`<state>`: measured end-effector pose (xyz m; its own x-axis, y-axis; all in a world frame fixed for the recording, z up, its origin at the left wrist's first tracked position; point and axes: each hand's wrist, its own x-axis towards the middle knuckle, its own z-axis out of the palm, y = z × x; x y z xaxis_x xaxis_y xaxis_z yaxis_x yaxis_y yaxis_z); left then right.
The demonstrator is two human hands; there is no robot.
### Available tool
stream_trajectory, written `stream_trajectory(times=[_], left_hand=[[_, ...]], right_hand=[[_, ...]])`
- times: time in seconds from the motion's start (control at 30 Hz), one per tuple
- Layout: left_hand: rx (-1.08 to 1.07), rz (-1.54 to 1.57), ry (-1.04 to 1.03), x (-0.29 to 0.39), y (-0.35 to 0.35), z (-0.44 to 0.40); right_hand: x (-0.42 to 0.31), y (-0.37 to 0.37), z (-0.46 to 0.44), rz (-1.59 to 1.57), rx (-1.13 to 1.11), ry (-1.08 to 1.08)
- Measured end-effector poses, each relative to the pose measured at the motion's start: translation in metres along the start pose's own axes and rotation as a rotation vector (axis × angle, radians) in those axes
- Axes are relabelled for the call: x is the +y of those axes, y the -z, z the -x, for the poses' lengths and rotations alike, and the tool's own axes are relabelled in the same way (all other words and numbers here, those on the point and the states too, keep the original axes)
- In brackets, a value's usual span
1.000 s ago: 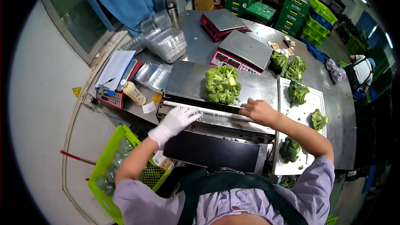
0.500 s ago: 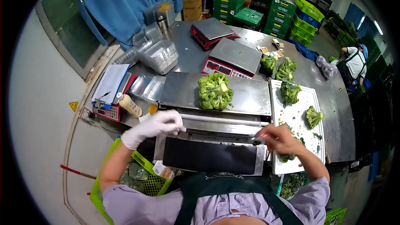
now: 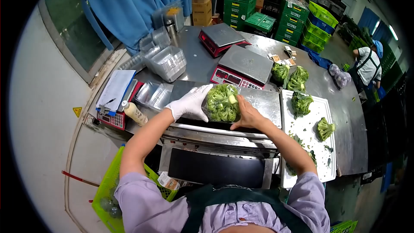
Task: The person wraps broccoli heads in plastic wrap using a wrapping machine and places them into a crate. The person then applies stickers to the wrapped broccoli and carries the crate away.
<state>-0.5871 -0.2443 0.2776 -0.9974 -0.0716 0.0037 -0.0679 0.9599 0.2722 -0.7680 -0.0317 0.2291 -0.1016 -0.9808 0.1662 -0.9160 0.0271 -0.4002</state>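
A head of broccoli (image 3: 223, 103), with shiny clear film visible over it, lies on the steel top plate (image 3: 263, 103) of the wrapping machine. My left hand (image 3: 192, 103), in a white glove, presses against its left side with the thumb toward the front. Bare, my right hand (image 3: 249, 114) cups its right side, thumb low at the front edge. The two hands hold the broccoli between them. Nearer my body are a white roller bar (image 3: 215, 130) and a black flat pad (image 3: 215, 167).
Right of the machine, a white board (image 3: 321, 108) carries broccoli and scraps. Digital scales (image 3: 246, 64) and clear plastic trays (image 3: 168, 62) stand behind. A bottle (image 3: 134, 113) and clipboard (image 3: 115, 89) lie left. A green crate (image 3: 105, 185) sits below. Another person (image 3: 368, 67) works at far right.
Both hands have moved forward from the front of the machine, in toward each other, and onto the broccoli's sides. Clear film now shows around the broccoli.
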Motion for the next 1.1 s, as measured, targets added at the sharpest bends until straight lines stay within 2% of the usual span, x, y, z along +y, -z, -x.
stream_trajectory(times=[0.07, 0.13, 0.17, 0.23, 0.3, 0.37, 0.4, 0.43, 0.47, 0.5, 0.57, 0.63, 0.67, 0.7, 0.77, 0.8, 0.87, 0.9, 0.97, 1.0, 1.03, 1.1], left_hand=[[0.053, 0.404, -0.012, 0.004, -0.005, -0.003], [0.101, 0.424, 0.02, 0.004, -0.015, -0.001], [0.161, 0.442, 0.051, 0.003, -0.018, 0.0], [0.179, 0.398, 0.079, 0.01, -0.015, 0.006], [0.168, 0.784, 0.203, 0.015, -0.018, 0.017], [0.248, 0.718, 0.159, 0.035, -0.019, 0.035], [0.255, 0.905, 0.167, 0.045, -0.021, 0.045], [0.262, 1.098, 0.179, 0.059, -0.026, 0.058], [0.193, 1.218, 0.194, 0.084, -0.019, 0.074], [0.184, 1.247, 0.051, 0.093, -0.032, 0.088], [-0.288, 1.289, 0.453, 0.131, -0.003, 0.125], [-0.479, 1.433, 0.542, 0.14, -0.029, 0.153], [-0.673, 1.55, 0.712, 0.149, -0.038, 0.163], [-0.559, 1.759, 0.785, 0.169, -0.05, 0.166], [-0.681, 1.966, 0.969, 0.172, -0.068, 0.164], [-0.329, 1.687, 0.586, 0.17, -0.114, 0.175], [-0.845, 1.906, 0.965, 0.147, -0.126, 0.17], [-0.848, 1.909, 0.964, 0.141, -0.13, 0.173], [-0.989, 1.852, 1.002, 0.134, -0.148, 0.18], [-0.946, 1.727, 0.912, 0.141, -0.139, 0.182], [-0.948, 1.733, 0.914, 0.146, -0.13, 0.186], [-0.76, 1.61, 0.942, 0.154, -0.112, 0.199]], right_hand=[[0.001, -0.008, -0.009, -0.088, 0.037, -0.03], [-0.005, 0.003, -0.011, -0.174, 0.084, -0.01], [0.003, -0.004, -0.01, -0.114, 0.156, 0.018], [-0.005, 0.011, -0.006, -0.235, 0.105, -0.072], [-0.006, 0.015, -0.001, -0.34, 0.233, 0.052], [-0.023, 0.033, 0.015, -0.324, 0.143, 0.022], [-0.03, 0.038, 0.027, -0.339, 0.18, 0.092], [-0.046, 0.049, 0.041, -0.356, 0.159, 0.05], [-0.061, 0.06, 0.058, -0.435, 0.096, 0.019], [-0.075, 0.069, 0.074, -0.517, 0.031, -0.015], [-0.102, 0.077, 0.106, -0.566, -0.235, -0.243], [-0.104, 0.052, 0.129, -0.8, -0.496, -0.318], [-0.101, 0.03, 0.141, -1.027, -0.618, -0.5], [-0.096, 0.007, 0.15, -1.24, -0.73, -0.682], [-0.102, -0.018, 0.152, -1.452, -0.755, -0.89], [-0.106, -0.025, 0.148, -1.535, -0.755, -0.966], [-0.1, -0.051, 0.148, -1.715, -0.753, -1.037], [-0.101, -0.051, 0.148, -1.714, -0.754, -1.041], [-0.108, -0.048, 0.147, -1.661, -0.742, -1.082], [-0.113, -0.038, 0.148, -1.518, -0.731, -1.07], [-0.114, -0.032, 0.152, -1.518, -0.737, -1.075], [-0.116, -0.023, 0.165, -1.101, -0.69, -1.153]])
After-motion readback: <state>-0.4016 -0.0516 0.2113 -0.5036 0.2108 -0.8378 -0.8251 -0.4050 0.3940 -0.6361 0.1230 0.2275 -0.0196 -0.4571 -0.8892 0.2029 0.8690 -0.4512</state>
